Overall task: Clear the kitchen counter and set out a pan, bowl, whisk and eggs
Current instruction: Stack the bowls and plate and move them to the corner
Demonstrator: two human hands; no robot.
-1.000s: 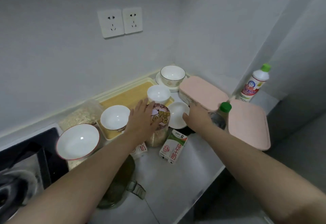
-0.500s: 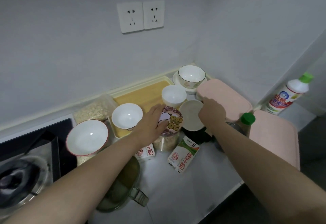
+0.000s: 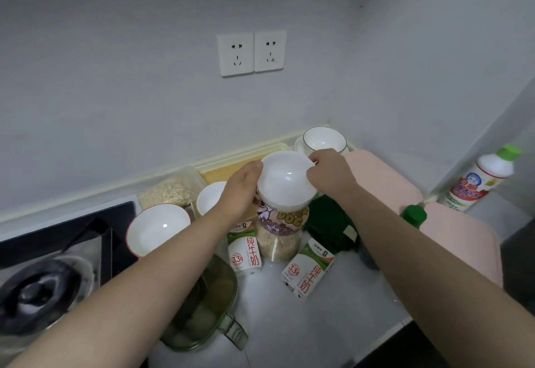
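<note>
A plain white bowl (image 3: 285,182) is held up in the air above a clear jar (image 3: 279,236) with a cartoon "DOG" lid. My left hand (image 3: 240,191) grips the bowl's left side and my right hand (image 3: 330,176) pinches its right rim. Three more white bowls stand on the counter: a wide red-rimmed one (image 3: 157,230) at the left, a small one (image 3: 210,201) behind my left wrist, and a dark-rimmed one (image 3: 320,140) on a plate in the corner. A clear green-tinted container (image 3: 202,309) under my left forearm holds pale round shapes, possibly eggs.
Two milk cartons (image 3: 244,249) (image 3: 308,266) flank the jar. A green cloth (image 3: 330,225), two pink-lidded boxes (image 3: 379,182) (image 3: 460,243), a green-capped bottle (image 3: 414,215) and a white bottle (image 3: 480,179) lie right. An oat bag (image 3: 169,191), yellow tray (image 3: 228,169) and stove burner (image 3: 37,295) sit left.
My right hand has lifted the white bowl off the green cloth. My left hand left the jar lid and took the bowl's other side. The camera has tilted up.
</note>
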